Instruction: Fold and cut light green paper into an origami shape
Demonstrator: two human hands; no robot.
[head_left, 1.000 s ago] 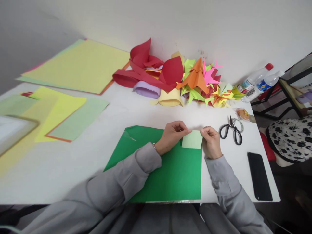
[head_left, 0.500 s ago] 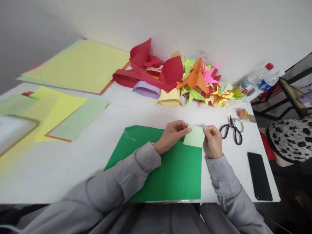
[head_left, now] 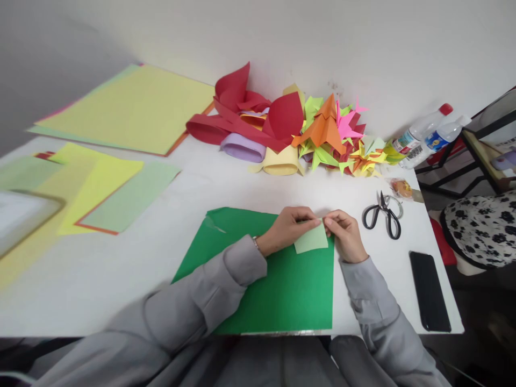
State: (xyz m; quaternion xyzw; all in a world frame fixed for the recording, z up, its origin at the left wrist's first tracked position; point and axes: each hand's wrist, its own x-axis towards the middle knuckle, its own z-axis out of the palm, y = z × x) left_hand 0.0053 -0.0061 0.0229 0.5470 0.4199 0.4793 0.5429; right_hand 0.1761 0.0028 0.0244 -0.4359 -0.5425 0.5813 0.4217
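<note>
Top edge of the small pale green paper is partly covered by fingers, right of centre in the frame; its lower edge is left in plain view. Part of the large green sheet beneath is hidden by the left forearm and sleeve. At the left edge of the frame, a white flat object is cut off and cannot be identified. Pieces in the folded paper heap, upper centre to right, are too overlapped to be counted. A seated person in flowered cloth is cut off at the right edge.

Grip: paper is pinched by the left hand between thumb and fingers, closed near the top edge. Thumb and forefinger of the right hand are drawn together on the upper right corner; exact contact there is masked by the fingertips. The two sets of fingertips are held close together. Paper is seen above the right part of the green sheet; whether the sheet is touched by it cannot be told.

Scissors are noted just right of the right hand, blades up-frame, with a phone at lower right.
</note>
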